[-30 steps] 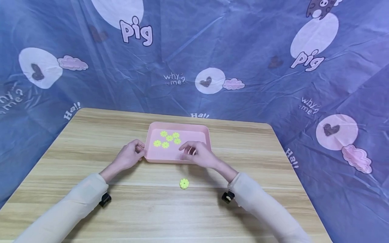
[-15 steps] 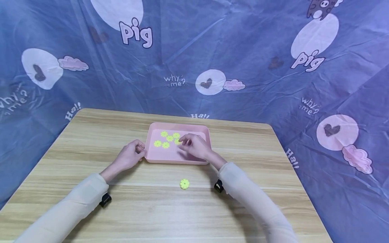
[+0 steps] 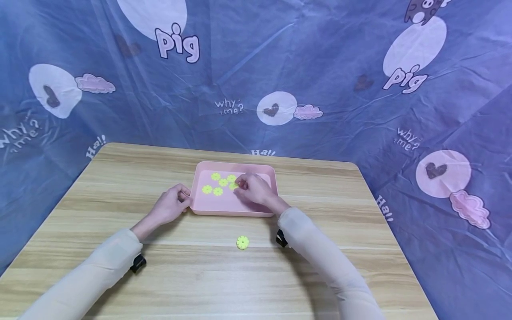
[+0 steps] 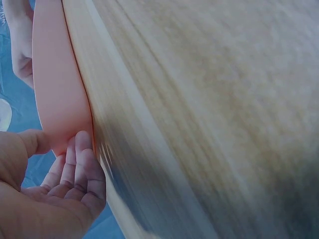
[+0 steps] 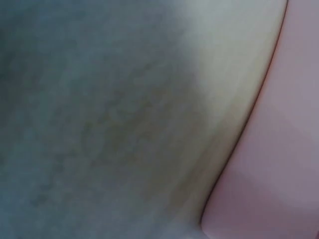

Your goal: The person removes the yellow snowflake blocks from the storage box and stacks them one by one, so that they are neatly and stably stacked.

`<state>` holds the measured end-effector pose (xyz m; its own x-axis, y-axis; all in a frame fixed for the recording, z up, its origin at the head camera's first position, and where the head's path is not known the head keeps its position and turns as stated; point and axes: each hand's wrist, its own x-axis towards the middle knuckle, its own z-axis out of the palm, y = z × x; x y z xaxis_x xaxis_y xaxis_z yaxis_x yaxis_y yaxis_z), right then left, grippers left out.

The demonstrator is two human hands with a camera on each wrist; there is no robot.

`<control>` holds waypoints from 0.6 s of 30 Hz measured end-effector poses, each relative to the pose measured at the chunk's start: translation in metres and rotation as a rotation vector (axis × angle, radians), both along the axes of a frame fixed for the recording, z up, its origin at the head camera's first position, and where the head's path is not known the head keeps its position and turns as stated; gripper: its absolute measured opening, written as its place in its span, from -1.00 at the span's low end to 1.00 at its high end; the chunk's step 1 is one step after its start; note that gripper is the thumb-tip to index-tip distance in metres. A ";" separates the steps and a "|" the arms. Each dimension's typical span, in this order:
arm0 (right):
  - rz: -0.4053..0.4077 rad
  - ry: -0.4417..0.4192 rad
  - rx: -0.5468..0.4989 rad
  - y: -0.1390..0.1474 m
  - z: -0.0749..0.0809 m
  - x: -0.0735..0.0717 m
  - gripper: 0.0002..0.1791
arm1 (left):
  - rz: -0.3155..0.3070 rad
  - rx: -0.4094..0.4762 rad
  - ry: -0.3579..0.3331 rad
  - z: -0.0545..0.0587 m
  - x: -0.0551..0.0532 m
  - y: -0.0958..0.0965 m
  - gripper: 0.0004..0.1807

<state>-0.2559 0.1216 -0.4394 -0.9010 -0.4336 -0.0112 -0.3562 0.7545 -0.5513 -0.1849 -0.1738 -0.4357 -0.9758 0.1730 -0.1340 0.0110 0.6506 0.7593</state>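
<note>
A shallow pink tray lies on the table, with several yellow-green flower-shaped pieces on its floor. My left hand holds the tray's near left corner; in the left wrist view the thumb is at the rim and the fingers press against the outer wall. Over the tray's right half is my right hand, its thumb and fingertips pinching at the edge of the rightmost flower piece. The fingertips partly cover that piece. The right wrist view shows only table and tray wall, no hand.
Another yellow-green flower piece lies on the wooden table in front of the tray, between the forearms. Blue printed cloth hangs behind and beside the table. A small black device sits at the left wrist.
My right hand has moved forward and left over the tray, and its fingers have closed in at the rightmost flower piece. My left hand stays at the tray's corner.
</note>
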 end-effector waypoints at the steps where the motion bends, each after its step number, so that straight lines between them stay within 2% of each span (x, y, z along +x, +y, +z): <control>1: 0.002 0.000 0.006 0.000 0.000 0.000 -0.65 | 0.001 -0.002 0.001 0.000 0.001 0.001 -0.77; 18: 0.011 0.014 0.069 0.001 -0.004 0.005 -0.64 | 0.031 -0.001 -0.005 0.005 0.021 0.011 -0.77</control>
